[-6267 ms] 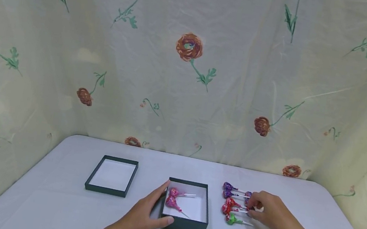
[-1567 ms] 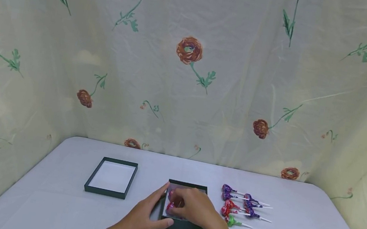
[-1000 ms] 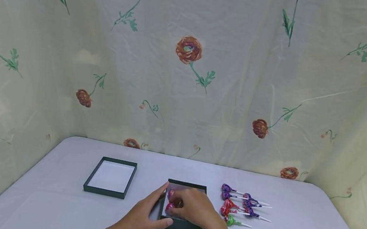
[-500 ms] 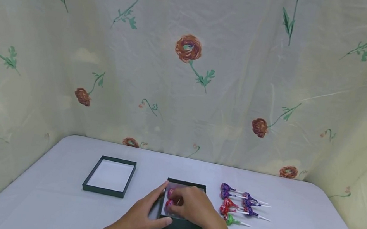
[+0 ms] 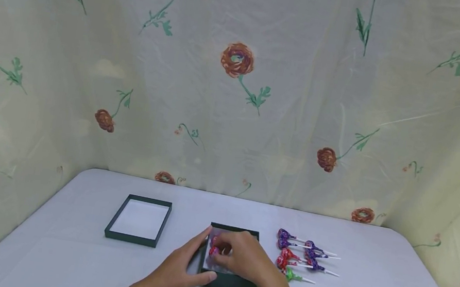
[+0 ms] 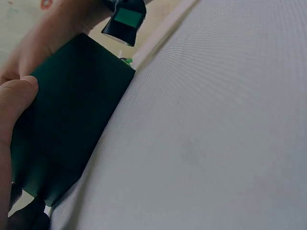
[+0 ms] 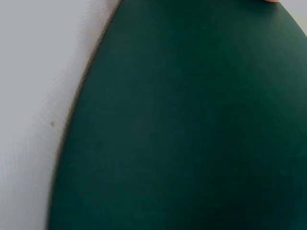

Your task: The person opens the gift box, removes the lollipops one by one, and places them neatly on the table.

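A dark green open box [image 5: 232, 284] with a white inside stands at the middle of the table. My left hand [image 5: 179, 266] holds it by the left side, thumb on the front wall and fingers along the far left; the left wrist view shows the thumb [image 6: 19, 96] on the green wall. My right hand [image 5: 242, 258] reaches into the box and pinches a pink-red lollipop [image 5: 214, 251]. Another pink lollipop [image 5: 214, 241] lies just beyond it. The right hand hides most of the box's inside and the lollipop sticks. In the right wrist view the box wall [image 7: 168, 120] fills most of the picture.
Right of the box lie several purple lollipops [image 5: 315, 254], red lollipops [image 5: 287, 254] and a green lollipop [image 5: 291, 275]. A dark-rimmed lid [image 5: 134, 239] lies white side up on the left. The white table [image 5: 64, 257] ends at a flowered curtain [image 5: 230, 138].
My right hand has gone from the lollipops on the right into the box. Lately the pinched lollipop has shifted slightly toward the far side. My left hand has stayed on the box.
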{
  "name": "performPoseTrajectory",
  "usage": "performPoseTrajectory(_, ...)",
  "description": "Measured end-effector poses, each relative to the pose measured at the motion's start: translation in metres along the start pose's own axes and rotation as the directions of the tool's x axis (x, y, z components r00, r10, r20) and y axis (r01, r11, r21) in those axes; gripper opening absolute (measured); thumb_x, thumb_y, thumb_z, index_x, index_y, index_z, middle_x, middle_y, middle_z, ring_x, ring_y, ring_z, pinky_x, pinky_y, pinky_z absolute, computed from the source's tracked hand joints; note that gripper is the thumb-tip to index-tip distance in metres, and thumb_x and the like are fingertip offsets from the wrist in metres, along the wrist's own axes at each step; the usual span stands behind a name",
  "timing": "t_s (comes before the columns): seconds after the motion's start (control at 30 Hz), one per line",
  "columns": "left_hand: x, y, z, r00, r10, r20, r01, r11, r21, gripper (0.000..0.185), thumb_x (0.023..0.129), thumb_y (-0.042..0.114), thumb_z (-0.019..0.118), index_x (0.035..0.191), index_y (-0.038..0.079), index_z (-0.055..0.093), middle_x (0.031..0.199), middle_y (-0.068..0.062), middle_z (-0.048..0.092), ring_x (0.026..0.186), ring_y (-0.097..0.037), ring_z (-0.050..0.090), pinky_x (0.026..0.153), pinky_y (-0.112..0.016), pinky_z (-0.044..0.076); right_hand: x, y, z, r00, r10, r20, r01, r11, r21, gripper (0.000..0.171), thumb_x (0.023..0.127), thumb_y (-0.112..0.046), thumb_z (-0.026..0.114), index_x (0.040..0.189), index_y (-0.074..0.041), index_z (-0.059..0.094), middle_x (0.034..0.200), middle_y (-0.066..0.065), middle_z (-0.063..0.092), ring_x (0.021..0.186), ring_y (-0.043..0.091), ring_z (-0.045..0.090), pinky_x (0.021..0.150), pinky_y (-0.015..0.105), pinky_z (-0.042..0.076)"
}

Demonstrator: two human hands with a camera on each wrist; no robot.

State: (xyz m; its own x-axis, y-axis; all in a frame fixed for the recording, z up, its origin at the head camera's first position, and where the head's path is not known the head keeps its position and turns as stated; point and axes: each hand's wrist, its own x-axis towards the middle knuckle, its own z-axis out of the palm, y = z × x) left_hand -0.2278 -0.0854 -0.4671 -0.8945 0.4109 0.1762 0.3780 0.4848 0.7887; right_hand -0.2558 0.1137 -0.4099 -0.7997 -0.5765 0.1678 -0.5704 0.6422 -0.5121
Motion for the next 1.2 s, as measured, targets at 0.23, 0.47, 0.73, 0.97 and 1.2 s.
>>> performPoseTrajectory(0.23, 0.001, -0.001, 0.001, 1.000, 0.005, -0.009, -0.005, 1.000, 0.010, 0.088, 0.084, 0.053, 0.066, 0.155, 0.034, 0.017, 0.155, -0.006, 0.031, 0.130, -0.026, 0.041, 0.099, -0.059, 0.038, 0.000, 0.002, -0.001, 1.000, -0.017, -0.016, 0.018, 1.000, 0.013, 0.017, 0.085, -0.021, 0.074, 0.100, -0.014, 0.073, 0.083, -0.012, 0.066, 0.074, 0.000, 0.057, 0.070, 0.022, 0.053)
performPoseTrajectory(0.47, 0.002, -0.001, 0.001, 1.000, -0.022, 0.002, 0.022, 1.000, 0.005, 0.089, 0.083, 0.057, 0.066, 0.154, 0.035, 0.017, 0.156, -0.003, 0.030, 0.132, -0.025, 0.040, 0.102, -0.060, 0.036, -0.003, 0.000, -0.006, 0.997, -0.066, -0.050, 0.066, 0.998, 0.003, 0.015, 0.087, -0.019, 0.072, 0.101, -0.013, 0.072, 0.087, -0.010, 0.067, 0.078, 0.005, 0.060, 0.072, 0.027, 0.055)
performPoseTrajectory(0.73, 0.004, 0.001, 0.002, 0.999, -0.048, 0.011, 0.048, 0.999, -0.007, 0.088, 0.083, 0.056, 0.066, 0.154, 0.037, 0.017, 0.156, -0.002, 0.029, 0.138, -0.030, 0.034, 0.103, -0.066, 0.032, -0.009, -0.005, -0.018, 0.989, -0.097, -0.114, 0.099, 0.995, 0.008, 0.015, 0.088, -0.015, 0.070, 0.103, -0.012, 0.072, 0.091, -0.008, 0.068, 0.083, 0.008, 0.063, 0.080, 0.035, 0.056)
performPoseTrajectory(0.97, 0.003, 0.002, 0.002, 0.998, -0.066, 0.015, 0.066, 0.998, -0.002, 0.090, 0.082, 0.057, 0.067, 0.154, 0.036, 0.018, 0.155, -0.005, 0.031, 0.140, -0.032, 0.032, 0.105, -0.066, 0.029, -0.013, -0.009, -0.031, 0.974, -0.125, -0.190, 0.118, 0.992, -0.050, 0.020, 0.087, -0.016, 0.072, 0.106, -0.009, 0.071, 0.096, -0.004, 0.069, 0.085, 0.012, 0.064, 0.079, 0.031, 0.055)
performPoseTrajectory(1.2, 0.003, 0.001, 0.002, 0.996, -0.083, 0.020, 0.083, 0.997, 0.004, 0.089, 0.082, 0.058, 0.067, 0.154, 0.038, 0.018, 0.155, -0.004, 0.032, 0.140, -0.032, 0.031, 0.104, -0.067, 0.029, -0.016, -0.011, -0.041, 0.969, -0.117, -0.216, 0.109, 0.993, -0.045, 0.020, 0.086, -0.015, 0.072, 0.106, -0.010, 0.069, 0.097, -0.006, 0.069, 0.086, 0.006, 0.063, 0.081, 0.031, 0.056)
